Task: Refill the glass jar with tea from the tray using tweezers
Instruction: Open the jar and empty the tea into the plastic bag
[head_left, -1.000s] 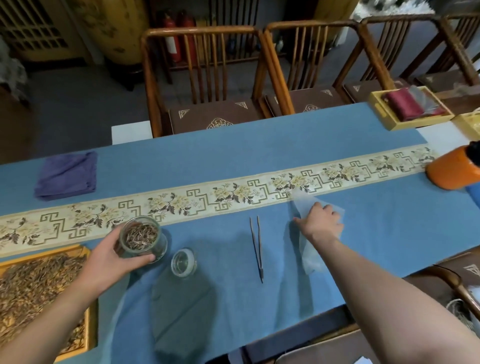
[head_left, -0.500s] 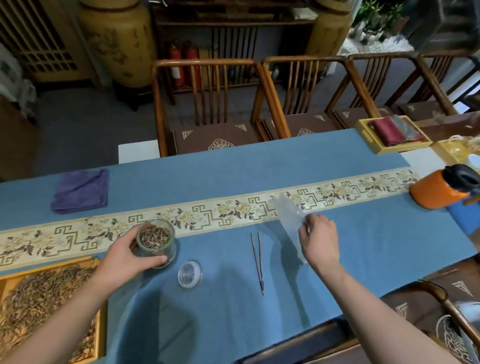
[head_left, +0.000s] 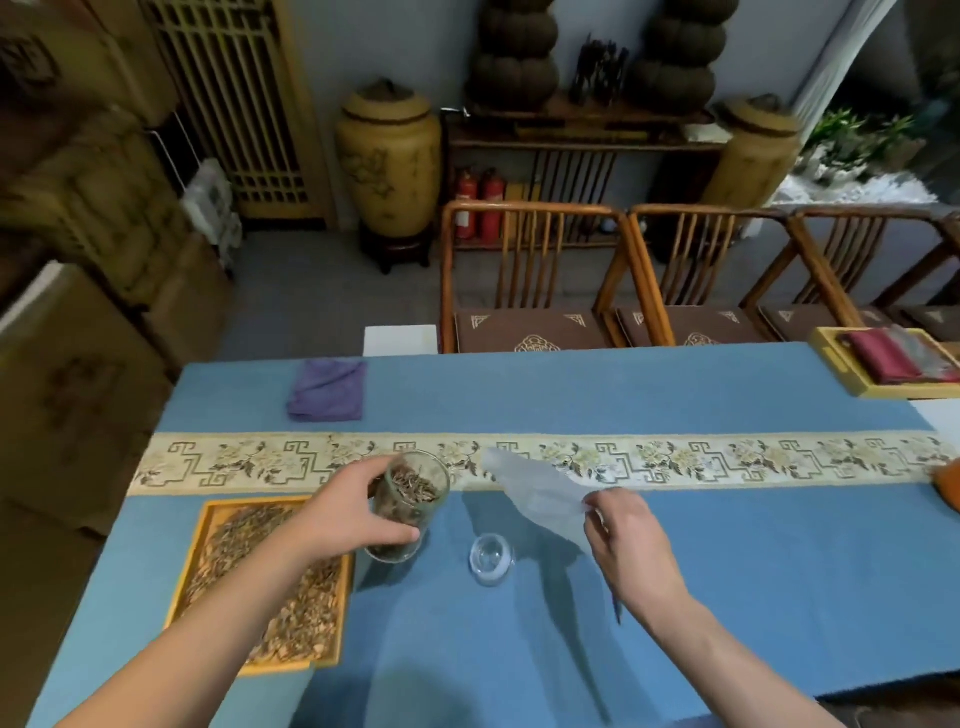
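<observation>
A glass jar (head_left: 408, 506) partly filled with brown tea leaves is tilted and lifted a little off the blue cloth, gripped by my left hand (head_left: 348, 512). The yellow wooden tray (head_left: 208, 558) of loose tea lies under my left forearm. My right hand (head_left: 626, 538) pinches a thin translucent sheet (head_left: 535, 493) that hangs in the air toward the jar. The jar's clear glass lid (head_left: 491, 558) rests on the cloth between my hands. The tweezers are almost entirely hidden behind my right wrist; only a dark tip (head_left: 618, 616) shows.
A folded purple cloth (head_left: 327, 389) lies at the table's far left. A yellow box (head_left: 841, 374) with red fabric sits at the far right, and an orange object (head_left: 948, 488) peeks in at the right edge. Wooden chairs (head_left: 524, 280) line the far side.
My left hand lifted and tilted the jar. My right hand raised the translucent sheet off the cloth. The camera tipped upward, showing more of the room.
</observation>
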